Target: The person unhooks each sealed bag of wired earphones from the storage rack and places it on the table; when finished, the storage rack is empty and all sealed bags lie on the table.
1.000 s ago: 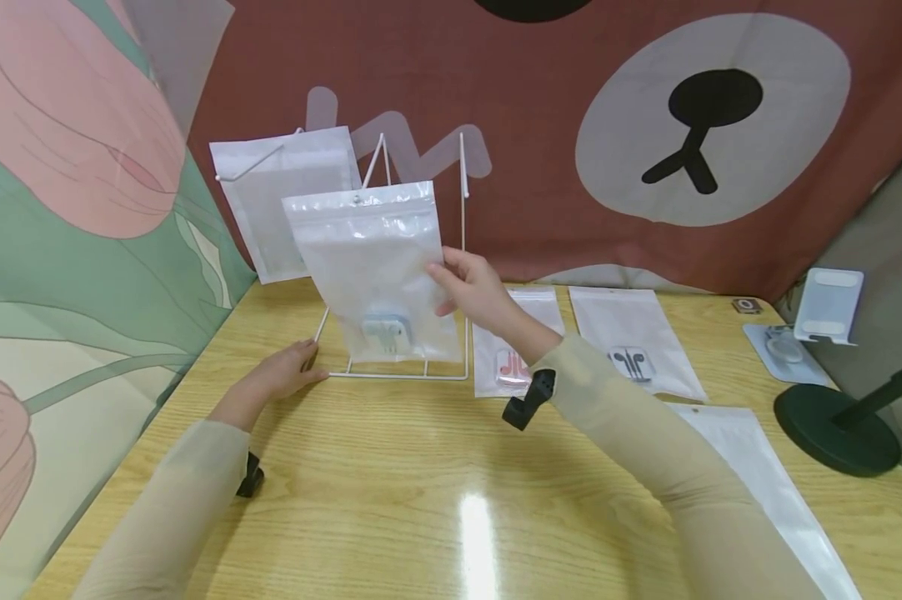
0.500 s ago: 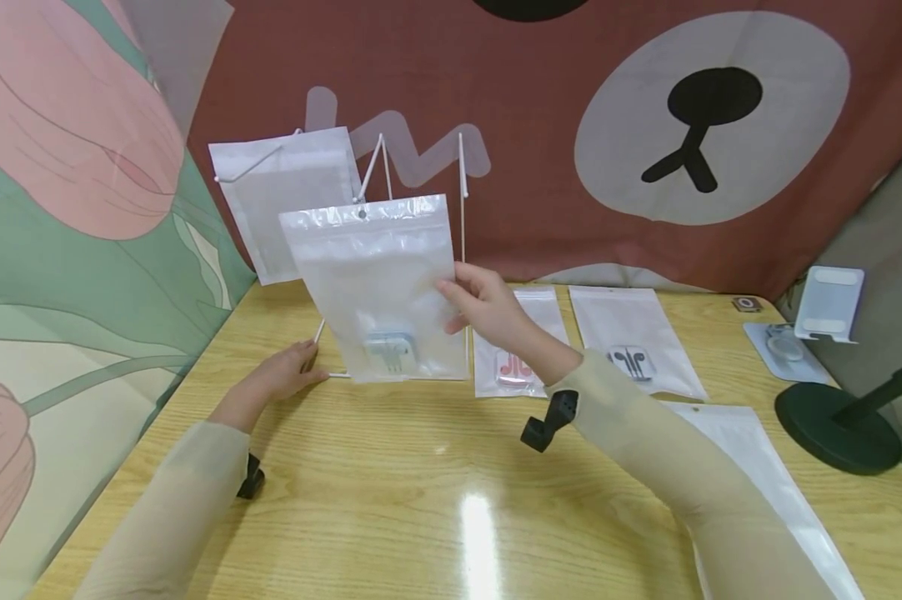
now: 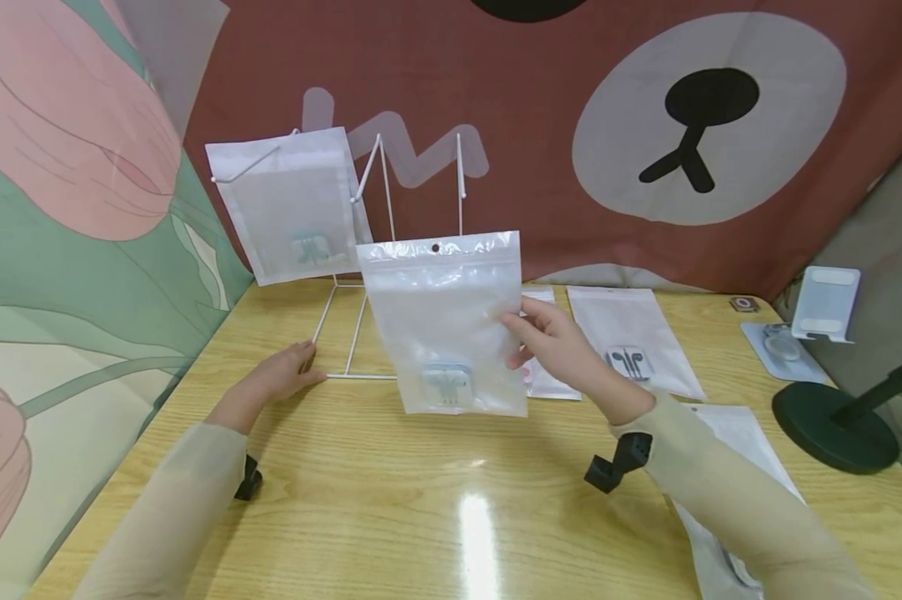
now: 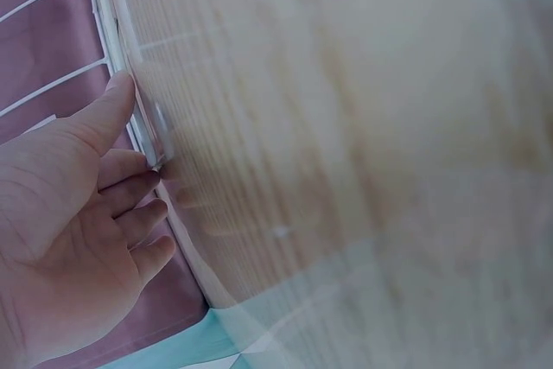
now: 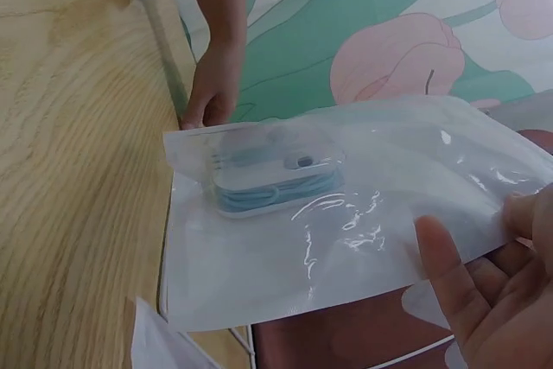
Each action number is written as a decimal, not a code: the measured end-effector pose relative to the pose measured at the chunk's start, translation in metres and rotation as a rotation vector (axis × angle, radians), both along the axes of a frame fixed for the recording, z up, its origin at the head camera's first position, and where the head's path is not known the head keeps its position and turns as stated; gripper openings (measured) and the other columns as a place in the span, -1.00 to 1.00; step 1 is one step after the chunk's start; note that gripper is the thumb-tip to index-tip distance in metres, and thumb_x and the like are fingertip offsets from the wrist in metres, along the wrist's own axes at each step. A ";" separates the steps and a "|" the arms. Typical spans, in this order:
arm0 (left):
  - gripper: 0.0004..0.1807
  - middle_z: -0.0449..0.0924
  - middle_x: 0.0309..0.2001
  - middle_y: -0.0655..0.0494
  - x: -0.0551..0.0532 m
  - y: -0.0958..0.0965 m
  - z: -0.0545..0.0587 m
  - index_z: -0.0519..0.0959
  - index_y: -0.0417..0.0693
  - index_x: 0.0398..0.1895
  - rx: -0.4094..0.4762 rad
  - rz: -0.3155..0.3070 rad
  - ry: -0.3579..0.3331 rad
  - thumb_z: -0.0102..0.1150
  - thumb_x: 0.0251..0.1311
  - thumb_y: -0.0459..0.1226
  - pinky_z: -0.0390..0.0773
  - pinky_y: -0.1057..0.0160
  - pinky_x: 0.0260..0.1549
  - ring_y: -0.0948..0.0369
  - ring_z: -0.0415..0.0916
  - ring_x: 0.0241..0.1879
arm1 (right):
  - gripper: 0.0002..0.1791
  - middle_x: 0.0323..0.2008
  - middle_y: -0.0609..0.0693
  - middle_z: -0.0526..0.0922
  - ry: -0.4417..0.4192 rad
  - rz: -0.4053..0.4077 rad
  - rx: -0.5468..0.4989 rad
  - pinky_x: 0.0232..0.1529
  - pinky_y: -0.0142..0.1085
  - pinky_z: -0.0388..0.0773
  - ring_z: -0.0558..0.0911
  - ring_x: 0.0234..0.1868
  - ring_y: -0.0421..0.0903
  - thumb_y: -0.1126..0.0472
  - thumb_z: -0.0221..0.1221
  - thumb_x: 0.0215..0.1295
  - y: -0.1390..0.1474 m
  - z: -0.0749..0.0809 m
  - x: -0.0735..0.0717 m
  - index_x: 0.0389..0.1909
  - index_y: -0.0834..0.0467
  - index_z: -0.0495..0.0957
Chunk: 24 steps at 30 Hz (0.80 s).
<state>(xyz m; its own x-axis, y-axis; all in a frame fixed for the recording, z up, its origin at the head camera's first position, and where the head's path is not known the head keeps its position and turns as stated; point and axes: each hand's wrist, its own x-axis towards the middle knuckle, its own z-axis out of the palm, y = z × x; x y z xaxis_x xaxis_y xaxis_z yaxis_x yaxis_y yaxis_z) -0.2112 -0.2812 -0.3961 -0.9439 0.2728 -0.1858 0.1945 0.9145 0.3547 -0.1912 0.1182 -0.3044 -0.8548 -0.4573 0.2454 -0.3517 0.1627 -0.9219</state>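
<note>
In the head view my right hand [image 3: 552,337] pinches the right edge of a white zip bag [image 3: 443,317] between thumb and fingers. Inside, low down, is an earphone case [image 3: 447,386]; the right wrist view shows its coiled pale-blue cable [image 5: 276,189]. The bag hangs upright in the air, in front of a white wire display rack [image 3: 361,377], its punched hole away from the hooks. My left hand [image 3: 274,375] grips the rack's front left base corner, thumb on the wire in the left wrist view. Another white bag [image 3: 286,200] hangs on the rack's left hook.
Two flat bags lie right of the rack: one with dark earphones [image 3: 634,321], one [image 3: 552,385] partly hidden behind the held bag. A further bag [image 3: 732,442] lies under my right forearm. A phone stand [image 3: 829,304] and a dark green round base [image 3: 834,429] stand at right.
My right hand has carried the bag away from the middle hook, rightward, downward and towards me. It now overlaps the flat bag with pink earphones. My left hand has stayed on the rack's corner.
</note>
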 end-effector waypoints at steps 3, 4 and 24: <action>-0.28 -0.04 0.29 -0.48 0.000 0.000 0.000 0.05 -0.53 0.29 -0.004 -0.001 0.001 -0.01 0.32 -0.12 -0.01 -0.18 0.21 -0.30 -0.08 0.27 | -0.74 -0.32 0.22 0.61 -0.008 -0.005 0.020 -0.42 -0.15 0.61 0.62 -0.58 0.05 0.23 -0.03 0.40 0.014 -0.004 0.006 -0.08 0.35 0.46; -0.28 -0.04 0.29 -0.48 0.000 0.000 0.000 0.05 -0.53 0.29 -0.003 -0.001 0.003 -0.01 0.32 -0.12 -0.01 -0.18 0.21 -0.31 -0.08 0.27 | -0.75 -0.35 0.22 0.60 -0.006 -0.005 0.024 -0.40 -0.15 0.61 0.63 -0.58 0.05 0.24 -0.03 0.40 0.019 -0.006 0.008 -0.12 0.36 0.46; -0.25 -0.05 0.29 -0.48 -0.002 -0.004 -0.002 0.04 -0.53 0.29 0.001 -0.015 0.005 -0.02 0.32 -0.09 -0.02 -0.18 0.21 -0.30 -0.10 0.28 | -0.75 -0.45 0.00 0.61 -0.231 0.244 -0.164 -0.55 -0.25 0.59 0.61 -0.59 -0.11 0.35 -0.19 0.45 0.103 -0.050 0.041 -0.24 0.13 0.47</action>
